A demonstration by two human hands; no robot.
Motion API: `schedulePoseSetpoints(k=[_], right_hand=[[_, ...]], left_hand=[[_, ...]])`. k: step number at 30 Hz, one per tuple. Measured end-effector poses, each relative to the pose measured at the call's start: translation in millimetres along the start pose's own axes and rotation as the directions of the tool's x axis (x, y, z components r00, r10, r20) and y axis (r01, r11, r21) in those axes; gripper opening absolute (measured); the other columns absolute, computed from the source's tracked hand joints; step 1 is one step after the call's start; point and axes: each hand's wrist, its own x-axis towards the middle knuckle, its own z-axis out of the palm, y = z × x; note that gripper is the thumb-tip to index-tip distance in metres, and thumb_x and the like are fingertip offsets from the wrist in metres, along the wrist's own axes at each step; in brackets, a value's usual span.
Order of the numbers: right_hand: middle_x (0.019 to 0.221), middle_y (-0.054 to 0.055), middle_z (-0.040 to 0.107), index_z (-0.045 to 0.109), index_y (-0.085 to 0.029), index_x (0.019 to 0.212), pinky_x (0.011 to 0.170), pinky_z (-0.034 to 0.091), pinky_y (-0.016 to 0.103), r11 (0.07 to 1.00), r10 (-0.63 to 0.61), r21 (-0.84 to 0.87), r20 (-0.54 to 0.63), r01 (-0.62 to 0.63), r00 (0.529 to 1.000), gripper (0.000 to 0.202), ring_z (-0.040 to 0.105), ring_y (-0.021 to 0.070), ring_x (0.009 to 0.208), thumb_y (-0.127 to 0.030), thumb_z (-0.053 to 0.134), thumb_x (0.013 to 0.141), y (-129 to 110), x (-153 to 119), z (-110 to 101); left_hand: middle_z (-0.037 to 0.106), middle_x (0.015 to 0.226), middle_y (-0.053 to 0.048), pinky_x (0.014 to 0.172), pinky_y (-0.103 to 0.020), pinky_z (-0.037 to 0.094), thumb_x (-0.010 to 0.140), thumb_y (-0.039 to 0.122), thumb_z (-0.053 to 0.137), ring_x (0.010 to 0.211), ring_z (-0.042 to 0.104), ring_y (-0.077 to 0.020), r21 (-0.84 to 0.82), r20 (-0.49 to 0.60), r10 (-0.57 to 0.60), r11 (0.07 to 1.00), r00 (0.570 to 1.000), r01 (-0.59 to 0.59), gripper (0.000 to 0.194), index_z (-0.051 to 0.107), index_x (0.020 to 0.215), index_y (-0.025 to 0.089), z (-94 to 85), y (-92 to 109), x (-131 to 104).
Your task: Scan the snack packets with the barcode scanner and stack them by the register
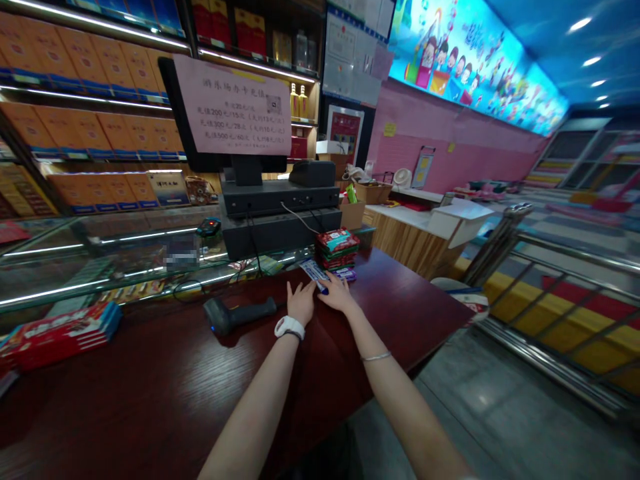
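On the red table (165, 413), a scanner (234, 316) lies left of the stack of red packets (338, 249); before that stack, the left hand (301, 303) spreads its fingers, gripping nothing visible, and the right hand (337, 295), fingers parted, touches a blue-and-white packet (313, 271) beside the stack, grip unclear

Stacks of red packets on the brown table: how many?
2. A red-and-blue stack lies left of the scanner; a red-and-green stack sits just beyond the right hand. Any behind these would be hidden.
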Motion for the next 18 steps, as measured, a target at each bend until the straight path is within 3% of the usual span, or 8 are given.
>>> schedulePoseSetpoints(k=[8,13,18], right_hand=[[0.164,0.009,0.010,0.020,-0.030,0.155,0.115,0.015,0.061,0.999,0.042,0.024,0.150,-0.046,0.988,0.076,0.013,0.0349,0.149,-0.043,0.054,0.088,2,5,16],[0.164,0.008,0.008,0.018,-0.028,0.155,0.117,0.009,0.060,0.999,0.040,0.000,0.135,-0.040,0.990,0.077,0.008,0.0349,0.150,-0.045,0.053,0.089,0,2,13],[0.164,0.006,0.012,0.020,-0.033,0.154,0.116,0.010,0.061,1.000,0.009,0.000,0.099,-0.009,0.995,0.079,0.010,0.0355,0.150,-0.042,0.059,0.086,0,0,5]], left_hand=[[0.046,0.150,-0.004,0.118,-0.064,0.012,0.089,0.013,0.038,0.138,0.043,-0.0322,0.020,0.024,-0.015,1.000,1.000,0.015,0.058,0.043,0.145,0.029,0.1,1,5],[0.043,0.152,-0.006,0.118,-0.063,0.012,0.089,0.014,0.038,0.137,0.043,-0.0323,0.039,0.013,-0.016,0.999,1.000,0.015,0.057,0.044,0.145,0.027,0.2,1,5],[0.041,0.153,-0.009,0.120,-0.058,0.015,0.089,0.015,0.042,0.138,0.042,-0.0309,0.063,0.006,-0.043,0.997,0.999,0.043,0.056,0.044,0.145,0.023,0.2,2,3]])
